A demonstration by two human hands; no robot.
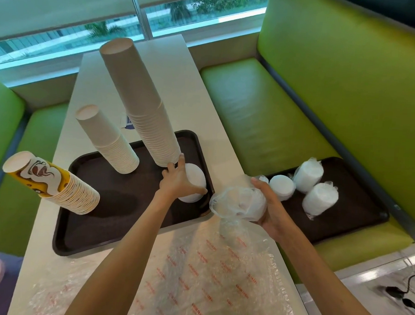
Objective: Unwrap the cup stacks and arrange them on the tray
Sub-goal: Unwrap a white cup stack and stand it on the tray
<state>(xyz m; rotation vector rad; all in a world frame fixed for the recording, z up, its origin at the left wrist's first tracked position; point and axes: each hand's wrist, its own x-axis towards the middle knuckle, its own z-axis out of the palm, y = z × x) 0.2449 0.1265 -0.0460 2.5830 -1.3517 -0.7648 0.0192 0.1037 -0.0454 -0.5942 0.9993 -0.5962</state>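
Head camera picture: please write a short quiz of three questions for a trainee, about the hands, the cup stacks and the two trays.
1. True or false: the left hand grips a yellow cup.
2. What does the right hand hold? A) a clear plastic wrapper; B) a tall paper cup stack; C) nothing.
3. Fill in the missing word: the second tray, with wrapped white stacks on it, lies on the green ____.

Key
1. False: it grips the short white stack on the table tray.
2. A.
3. bench.
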